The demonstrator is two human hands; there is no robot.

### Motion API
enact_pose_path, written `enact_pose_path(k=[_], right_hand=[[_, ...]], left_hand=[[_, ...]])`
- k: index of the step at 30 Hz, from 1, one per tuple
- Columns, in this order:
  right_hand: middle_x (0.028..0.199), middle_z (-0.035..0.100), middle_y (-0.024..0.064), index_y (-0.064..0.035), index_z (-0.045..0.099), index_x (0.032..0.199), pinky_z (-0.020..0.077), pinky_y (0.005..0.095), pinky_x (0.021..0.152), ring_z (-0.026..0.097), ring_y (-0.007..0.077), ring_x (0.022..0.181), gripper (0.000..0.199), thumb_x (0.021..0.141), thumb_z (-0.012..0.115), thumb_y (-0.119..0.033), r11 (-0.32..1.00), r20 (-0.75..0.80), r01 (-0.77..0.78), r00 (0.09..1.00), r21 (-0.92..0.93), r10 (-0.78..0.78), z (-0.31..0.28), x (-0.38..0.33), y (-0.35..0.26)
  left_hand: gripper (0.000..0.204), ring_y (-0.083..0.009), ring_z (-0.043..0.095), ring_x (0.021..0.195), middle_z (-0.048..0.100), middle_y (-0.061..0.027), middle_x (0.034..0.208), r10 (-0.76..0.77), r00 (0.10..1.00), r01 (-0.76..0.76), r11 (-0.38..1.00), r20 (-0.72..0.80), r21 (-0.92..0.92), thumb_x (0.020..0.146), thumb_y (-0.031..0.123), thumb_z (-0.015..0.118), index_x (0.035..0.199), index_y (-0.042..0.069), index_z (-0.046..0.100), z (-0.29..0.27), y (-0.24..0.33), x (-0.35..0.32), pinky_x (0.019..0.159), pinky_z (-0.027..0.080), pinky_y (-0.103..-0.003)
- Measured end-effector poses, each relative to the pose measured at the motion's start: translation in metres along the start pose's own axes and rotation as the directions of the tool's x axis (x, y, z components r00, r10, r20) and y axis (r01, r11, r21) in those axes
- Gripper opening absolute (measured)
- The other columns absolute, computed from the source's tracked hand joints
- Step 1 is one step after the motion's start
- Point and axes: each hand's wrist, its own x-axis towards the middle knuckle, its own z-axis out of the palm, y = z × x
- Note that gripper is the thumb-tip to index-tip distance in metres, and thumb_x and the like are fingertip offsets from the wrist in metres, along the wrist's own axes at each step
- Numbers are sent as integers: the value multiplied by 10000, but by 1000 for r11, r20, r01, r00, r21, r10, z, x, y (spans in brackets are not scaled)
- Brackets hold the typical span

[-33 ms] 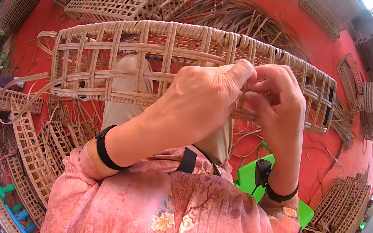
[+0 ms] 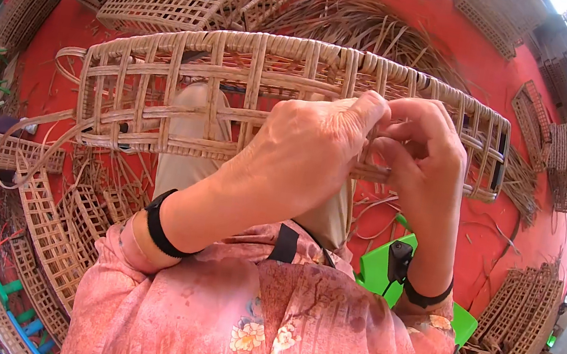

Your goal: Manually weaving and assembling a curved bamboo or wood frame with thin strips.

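Where the open-weave basket (image 2: 257, 73) spans left to right over the knees (image 2: 194, 107), the left hand (image 2: 307, 142) and right hand (image 2: 432, 140) are together at its near side, right of centre, fingertips meeting (whether they pinch a strand, I cannot tell). For work this fine, I would judge it best to keep the pull light and even, so the upright strips (image 2: 144, 81) stay square and the wrapped rim (image 2: 282, 45) is not dragged out of line. A looped strand (image 2: 41, 117) trails at the left end and could snag. Beyond lie loose strips (image 2: 367, 23) on the red floor (image 2: 466, 239); more baskets (image 2: 518, 310) stand at the right.
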Motion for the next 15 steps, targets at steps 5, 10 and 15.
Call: enact_pose_path(k=[5,10,15], right_hand=[[884,586,63,-12,662,1003,500,247,631,611,124,724,320,724,624,140,993,-134,17,991,119,-1,-3,-4,5],[926,608,13,-19,681,1053,490,208,649,589,51,773,309,788,616,127,998,-302,-49,951,42,60,-34,-21,-2],[980,626,18,7,652,1131,510,209,698,612,63,832,287,861,611,94,966,-357,-5,929,257,99,-61,-39,-7]], left_hand=[[196,-334,686,794,678,-143,966,48,999,-45,994,-26,95,902,69,615,1092,78,568,5,3,1,667,540,-427],[140,-330,685,800,674,-131,976,13,990,-1,996,-138,89,913,102,629,1047,64,618,13,20,11,684,547,-408],[184,-268,662,688,664,-103,833,213,957,-267,911,-196,-314,926,101,639,1105,60,657,53,20,24,612,522,-351]])
